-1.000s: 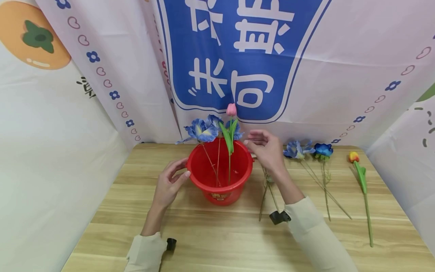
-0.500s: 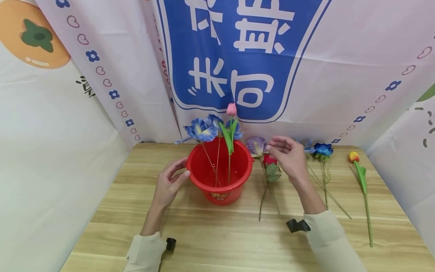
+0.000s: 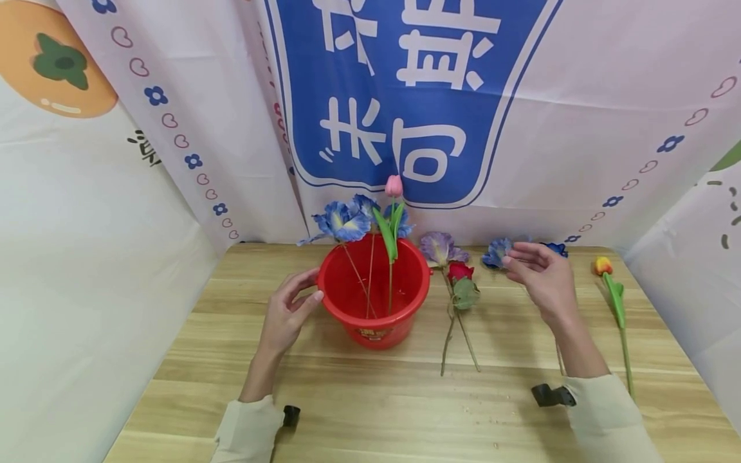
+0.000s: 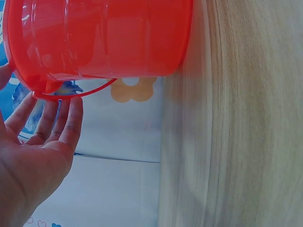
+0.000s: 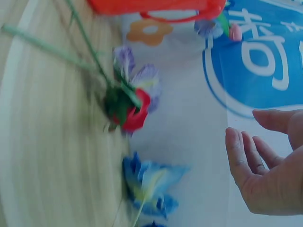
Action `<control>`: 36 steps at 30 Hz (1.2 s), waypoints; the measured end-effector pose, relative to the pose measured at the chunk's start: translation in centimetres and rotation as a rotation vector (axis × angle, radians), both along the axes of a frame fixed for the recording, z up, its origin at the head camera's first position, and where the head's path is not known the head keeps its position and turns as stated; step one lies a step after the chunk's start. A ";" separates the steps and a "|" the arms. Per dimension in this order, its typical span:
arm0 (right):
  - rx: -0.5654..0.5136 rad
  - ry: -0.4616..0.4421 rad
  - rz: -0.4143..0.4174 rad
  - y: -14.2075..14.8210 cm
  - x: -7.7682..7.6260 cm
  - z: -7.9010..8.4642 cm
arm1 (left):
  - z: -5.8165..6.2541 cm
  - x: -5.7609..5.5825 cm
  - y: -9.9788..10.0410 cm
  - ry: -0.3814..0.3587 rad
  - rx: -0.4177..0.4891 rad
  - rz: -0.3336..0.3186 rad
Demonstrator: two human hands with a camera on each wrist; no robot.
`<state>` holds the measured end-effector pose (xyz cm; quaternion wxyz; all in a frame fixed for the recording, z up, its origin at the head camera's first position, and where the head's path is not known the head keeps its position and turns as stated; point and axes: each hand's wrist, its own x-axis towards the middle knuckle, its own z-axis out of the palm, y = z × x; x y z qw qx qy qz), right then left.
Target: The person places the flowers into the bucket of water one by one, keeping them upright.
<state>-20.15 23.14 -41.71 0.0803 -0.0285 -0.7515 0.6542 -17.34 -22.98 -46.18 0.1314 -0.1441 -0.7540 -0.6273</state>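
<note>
Head view: the right hand (image 3: 544, 280) has been moved away from the red bucket (image 3: 399, 332), past the purple flower (image 3: 438, 247) and the red rose (image 3: 460, 272), to near a blue flower (image 3: 495, 253). Nothing is held in it. The bucket, with a pink tulip (image 3: 393, 186) inside, is kept on the bench (image 3: 376, 399), touched by the left hand's (image 3: 287, 314) loose fingers. The blue flower can probably be reached now.

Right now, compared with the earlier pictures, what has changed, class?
The empty right hand has moved rightward away from the red bucket, uncovering the purple flower and red rose. The left hand still touches the bucket; the flowers inside look unchanged.
</note>
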 end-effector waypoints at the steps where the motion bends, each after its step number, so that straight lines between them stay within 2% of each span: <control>1: 0.007 -0.004 -0.008 0.5 0.1 -0.1 | 0.0 0.0 0.0 0.002 0.002 -0.001; 4: -0.011 -0.026 -0.023 1.9 0.3 -0.6 | -0.1 -0.1 0.0 0.008 0.003 -0.005; 10: -0.127 -0.040 -0.006 4.5 0.3 -1.7 | 0.0 0.0 -0.1 0.007 0.004 -0.004; 14: -0.118 -0.073 0.017 5.8 0.1 -2.3 | 0.1 0.0 -0.1 0.005 0.004 -0.002; 21: 0.103 -0.180 0.029 7.3 -0.5 -3.6 | 0.1 0.1 0.0 0.001 0.004 -0.004; 26: 0.239 -0.246 0.078 7.9 -0.9 -4.7 | 0.0 0.1 -0.1 0.001 0.003 -0.005; 30: 0.381 -0.260 0.121 8.1 -0.8 -5.3 | 0.0 0.1 -0.1 0.001 0.009 -0.007; 36: 0.491 -0.252 0.153 8.1 -0.4 -5.8 | 0.0 0.0 -0.1 0.005 0.016 -0.013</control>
